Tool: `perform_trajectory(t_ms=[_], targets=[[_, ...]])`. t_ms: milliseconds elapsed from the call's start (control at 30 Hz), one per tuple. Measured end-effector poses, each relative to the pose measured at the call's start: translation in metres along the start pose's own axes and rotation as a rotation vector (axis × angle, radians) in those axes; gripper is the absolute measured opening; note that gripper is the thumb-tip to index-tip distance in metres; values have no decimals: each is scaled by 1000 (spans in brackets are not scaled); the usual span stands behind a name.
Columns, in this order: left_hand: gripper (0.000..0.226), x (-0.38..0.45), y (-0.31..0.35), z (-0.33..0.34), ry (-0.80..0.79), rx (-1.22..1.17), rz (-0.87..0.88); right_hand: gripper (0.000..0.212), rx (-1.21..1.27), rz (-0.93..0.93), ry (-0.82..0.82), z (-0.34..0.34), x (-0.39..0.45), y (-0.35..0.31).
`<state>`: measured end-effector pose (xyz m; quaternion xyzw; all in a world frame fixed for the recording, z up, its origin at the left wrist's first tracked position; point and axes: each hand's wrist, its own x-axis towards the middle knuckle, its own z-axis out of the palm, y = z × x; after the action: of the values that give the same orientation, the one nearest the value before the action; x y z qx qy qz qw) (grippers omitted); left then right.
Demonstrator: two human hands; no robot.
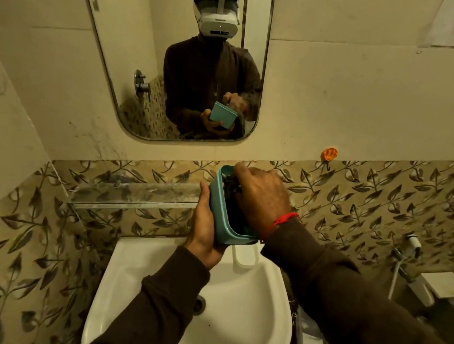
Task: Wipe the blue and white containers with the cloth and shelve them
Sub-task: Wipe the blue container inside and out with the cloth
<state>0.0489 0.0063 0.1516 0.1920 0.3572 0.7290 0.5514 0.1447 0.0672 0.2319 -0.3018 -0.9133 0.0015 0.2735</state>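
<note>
The blue container (pixel 218 208) is held above the sink, tipped so its open mouth faces right. My left hand (pixel 204 224) grips its outer wall from the left and below. My right hand (pixel 262 195) reaches into the mouth, fingers closed on a dark cloth (pixel 230 184) pressed against the inside. Most of the cloth is hidden by the hand. A white container (pixel 244 255) sits on the sink's back ledge, just under the blue one. The glass shelf (pixel 133 194) runs along the wall to the left.
A white sink (pixel 223 322) lies below my arms, drain at its middle. A mirror (pixel 148 55) hangs above and reflects the person with the container. An orange hook (pixel 329 153) is on the wall at right. A hose and a white fixture (pixel 441 286) stand at far right.
</note>
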Motion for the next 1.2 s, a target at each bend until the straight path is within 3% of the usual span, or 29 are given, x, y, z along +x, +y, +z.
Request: perform_trajectory(t_ms=[433, 533, 667, 767, 900, 1033, 1200], targets=[[74, -11, 21, -28, -37, 24, -18, 23, 230, -532, -522, -17, -17, 2], [71, -14, 3, -25, -27, 10, -107, 22, -8, -646, -366, -16, -9, 6], [68, -12, 2, -20, 31, 73, -54, 40, -311, -495, -204, -1, -8, 4], [69, -7, 8, -21, 92, 186, -11, 49, -369, -354, -229, 11, -11, 3], [74, -6, 13, -17, 174, 249, 43, 50, -374, -383, -279, 21, -17, -1], [76, -4, 23, -16, 201, 265, 99, 50, -221, -401, -345, 28, -21, -9], [69, -6, 20, -23, 142, 135, 106, 42, 425, -41, -491, 14, -13, -14]])
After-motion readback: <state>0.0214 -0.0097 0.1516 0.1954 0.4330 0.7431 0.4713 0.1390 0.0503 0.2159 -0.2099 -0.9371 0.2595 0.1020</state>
